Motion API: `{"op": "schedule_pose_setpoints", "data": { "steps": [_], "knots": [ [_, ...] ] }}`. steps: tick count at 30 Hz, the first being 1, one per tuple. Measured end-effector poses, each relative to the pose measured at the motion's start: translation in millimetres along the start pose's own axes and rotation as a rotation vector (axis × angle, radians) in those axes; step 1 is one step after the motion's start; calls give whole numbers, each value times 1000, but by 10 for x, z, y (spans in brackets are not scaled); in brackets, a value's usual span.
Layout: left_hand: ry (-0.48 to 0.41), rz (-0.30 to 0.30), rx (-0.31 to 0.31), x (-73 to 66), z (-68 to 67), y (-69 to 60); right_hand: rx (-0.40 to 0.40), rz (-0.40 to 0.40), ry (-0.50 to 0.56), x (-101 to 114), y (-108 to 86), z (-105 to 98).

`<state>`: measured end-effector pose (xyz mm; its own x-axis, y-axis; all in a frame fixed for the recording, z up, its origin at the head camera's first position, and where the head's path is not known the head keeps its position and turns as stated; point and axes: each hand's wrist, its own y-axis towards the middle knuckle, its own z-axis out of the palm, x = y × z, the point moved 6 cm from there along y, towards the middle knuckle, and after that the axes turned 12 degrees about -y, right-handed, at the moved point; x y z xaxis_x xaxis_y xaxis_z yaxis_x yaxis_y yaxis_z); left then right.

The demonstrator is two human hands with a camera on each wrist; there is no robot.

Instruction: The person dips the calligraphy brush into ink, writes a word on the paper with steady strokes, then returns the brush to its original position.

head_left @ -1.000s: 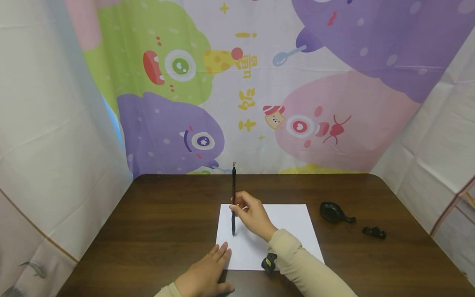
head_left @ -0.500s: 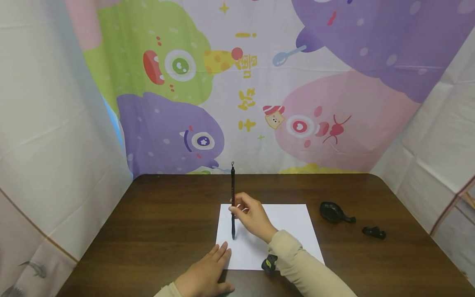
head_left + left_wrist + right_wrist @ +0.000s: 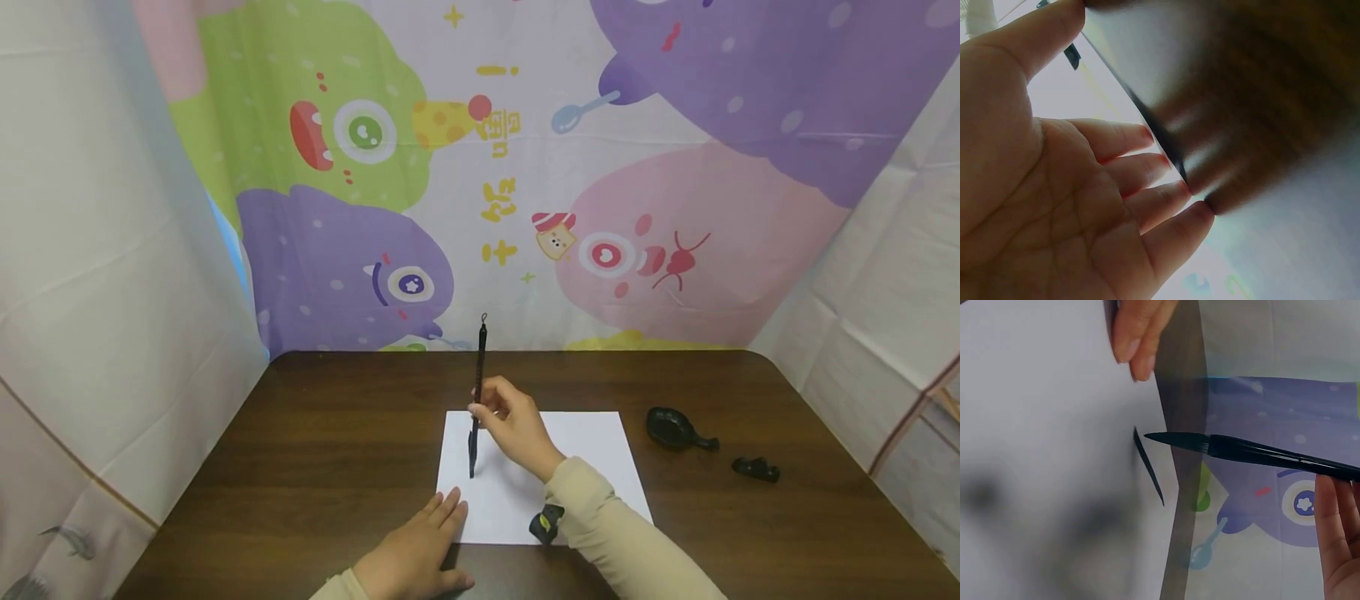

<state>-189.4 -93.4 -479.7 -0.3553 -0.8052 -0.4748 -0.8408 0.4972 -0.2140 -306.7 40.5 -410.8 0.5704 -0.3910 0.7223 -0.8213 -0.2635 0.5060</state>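
My right hand [image 3: 517, 429] pinches a dark calligraphy brush [image 3: 481, 358] midway along its handle, nearly upright over the left part of a white sheet of paper [image 3: 577, 467]. In the right wrist view the brush's black pointed bristles [image 3: 1179, 440] end close beside a thin black stroke [image 3: 1149, 467] near the sheet's edge. They look lifted off the paper. My left hand [image 3: 412, 546] lies flat at the sheet's lower left, fingers straight, fingertips on the paper's edge. In the left wrist view its palm [image 3: 1054, 206] and spread fingers show.
A dark, ladle-shaped dish [image 3: 671, 428] and a small dark brush rest [image 3: 756, 469] stand right of the paper on the brown wooden table [image 3: 322, 450]. A black wrist device [image 3: 545, 525] hangs below the right cuff. A cartoon-printed curtain [image 3: 510, 317] rises behind the table.
The brush first moved slightly toward me, tip down on the sheet. Now it is raised and leans right at the top, and a black stroke shows on the paper. The left hand has stayed put.
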Motion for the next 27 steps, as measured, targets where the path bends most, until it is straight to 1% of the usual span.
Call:
{"op": "schedule_pose_setpoints", "data": {
  "steps": [3,8,15,21,27],
  "knots": [
    [2,2,2,6,4,3,-20,-19,-20,2,36,-34],
    [7,14,-5,6,-3,-1,-41,-25,-31,-17,107,-76],
    [3,4,0,6,-6,1,-77,15,-37,-71,182,-110],
    [8,15,-17,-9,-14,-15,-103,15,1,-129,194,-84],
    [11,28,-33,-16,-19,-31,-104,12,-23,-184,171,-52]
  ]
}}
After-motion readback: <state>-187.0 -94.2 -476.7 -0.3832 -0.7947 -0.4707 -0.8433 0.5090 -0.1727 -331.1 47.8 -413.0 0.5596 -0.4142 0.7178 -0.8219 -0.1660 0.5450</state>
